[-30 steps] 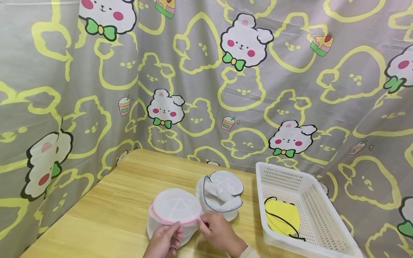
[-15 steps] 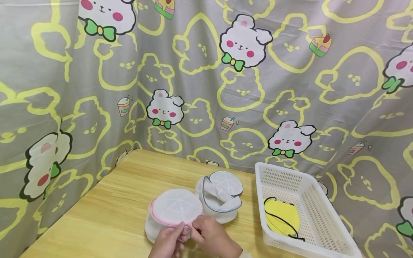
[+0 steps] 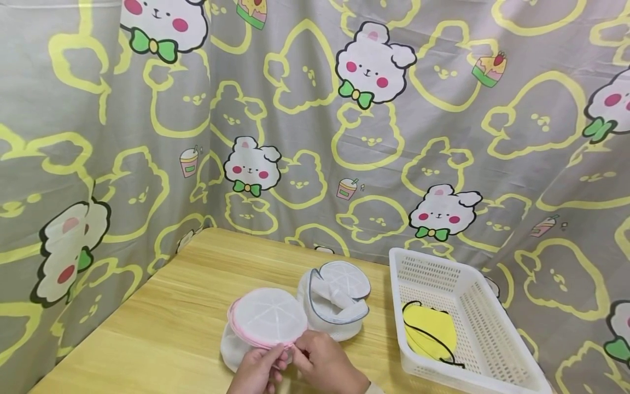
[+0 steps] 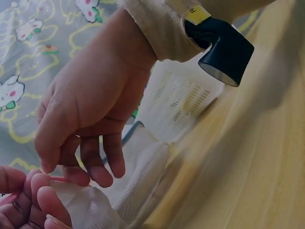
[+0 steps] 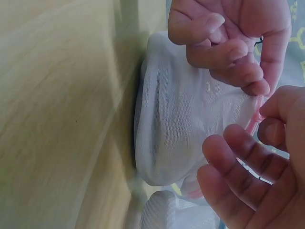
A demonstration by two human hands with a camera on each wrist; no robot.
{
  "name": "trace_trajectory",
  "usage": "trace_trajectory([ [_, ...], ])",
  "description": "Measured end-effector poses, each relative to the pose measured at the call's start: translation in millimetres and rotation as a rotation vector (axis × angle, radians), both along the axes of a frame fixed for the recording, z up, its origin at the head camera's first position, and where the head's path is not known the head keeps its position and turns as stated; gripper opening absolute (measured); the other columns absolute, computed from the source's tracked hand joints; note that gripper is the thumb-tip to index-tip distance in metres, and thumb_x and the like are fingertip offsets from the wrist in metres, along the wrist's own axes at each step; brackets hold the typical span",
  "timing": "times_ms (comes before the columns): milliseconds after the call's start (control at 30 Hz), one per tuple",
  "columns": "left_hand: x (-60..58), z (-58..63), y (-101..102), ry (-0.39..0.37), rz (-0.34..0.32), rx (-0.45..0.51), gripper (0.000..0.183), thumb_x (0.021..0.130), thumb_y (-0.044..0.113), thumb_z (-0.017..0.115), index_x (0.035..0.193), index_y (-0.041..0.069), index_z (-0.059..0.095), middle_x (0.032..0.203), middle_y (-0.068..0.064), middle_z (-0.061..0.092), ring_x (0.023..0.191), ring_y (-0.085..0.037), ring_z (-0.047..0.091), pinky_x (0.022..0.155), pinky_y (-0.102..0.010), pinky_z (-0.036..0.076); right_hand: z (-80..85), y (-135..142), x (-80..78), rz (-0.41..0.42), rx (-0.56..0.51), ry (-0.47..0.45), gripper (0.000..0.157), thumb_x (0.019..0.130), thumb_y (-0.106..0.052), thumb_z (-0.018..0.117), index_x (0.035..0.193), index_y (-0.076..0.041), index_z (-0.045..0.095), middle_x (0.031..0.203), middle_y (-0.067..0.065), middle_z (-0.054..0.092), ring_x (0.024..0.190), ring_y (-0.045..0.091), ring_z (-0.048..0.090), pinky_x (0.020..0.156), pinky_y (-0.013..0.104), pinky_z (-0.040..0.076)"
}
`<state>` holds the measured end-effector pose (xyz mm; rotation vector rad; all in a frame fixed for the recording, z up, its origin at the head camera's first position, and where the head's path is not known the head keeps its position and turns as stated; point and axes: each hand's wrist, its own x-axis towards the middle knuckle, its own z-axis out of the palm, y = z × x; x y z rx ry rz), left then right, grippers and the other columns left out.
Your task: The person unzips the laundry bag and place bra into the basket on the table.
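A round white mesh laundry bag [image 3: 233,347] with a pink zipper rim stands on the table, its lid [image 3: 270,313] lying over the top. My left hand [image 3: 257,372] pinches the rim at the front between thumb and finger. Right beside it, my right hand [image 3: 325,361] pinches the pink zipper edge, its other fingers loosely bent. In the right wrist view both hands meet at the pink zipper [image 5: 255,117], and the zipper pull is hidden by the fingertips. A second mesh laundry bag [image 3: 332,328] with a grey-blue zipper stands behind, lid folded back.
A white plastic basket [image 3: 492,301] stands at the right of the wooden table [image 3: 162,328]. Inside it lies a yellow pouch [image 3: 433,331] with a black cord. A patterned curtain [image 3: 305,126] surrounds the table's back and sides.
My right hand has moved left along the pink rim until it is close beside the left hand. The bag has shifted slightly left, and its lid tilts a little more toward me.
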<state>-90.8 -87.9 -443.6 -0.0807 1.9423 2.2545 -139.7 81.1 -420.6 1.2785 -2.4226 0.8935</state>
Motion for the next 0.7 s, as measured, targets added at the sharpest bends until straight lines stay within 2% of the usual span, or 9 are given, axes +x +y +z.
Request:
trace_trajectory([
  [133,0.6,1.4,-0.9,-0.001,0.001,-0.002,0.031,0.1,0.026,0.052,0.084,0.004,0.064,0.071,0.005,0.056,0.057,-0.008,0.051,0.047,-0.02,0.04,-1.5,2.5,-2.1,-0.023,-0.002,0.006,0.035,0.09,-0.009,0.061,0.059,-0.019,0.046,0.064,-0.017,0.04,0.059,-0.006,0.038,0.051,0.006,0.032],
  [367,1.7,3.8,-4.4,0.014,-0.001,0.002,0.036,0.1,0.025,0.051,0.091,-0.008,0.063,0.072,0.003,0.056,0.059,-0.008,0.052,0.046,-0.018,0.041,-1.6,5.1,-4.4,-0.043,-0.026,0.036,0.037,0.087,-0.007,0.062,0.057,-0.018,0.044,0.063,-0.017,0.037,0.056,-0.007,0.034,0.047,0.005,0.029],
  [700,2.5,6.1,-9.6,0.034,0.013,0.02,0.036,0.1,0.022,0.05,0.093,-0.01,0.062,0.075,0.002,0.056,0.06,-0.009,0.052,0.048,-0.018,0.042,-3.4,10.6,-9.0,-0.066,-0.058,0.007,0.042,0.087,-0.005,0.063,0.055,-0.017,0.038,0.061,-0.018,0.031,0.054,-0.007,0.03,0.045,0.007,0.026],
])
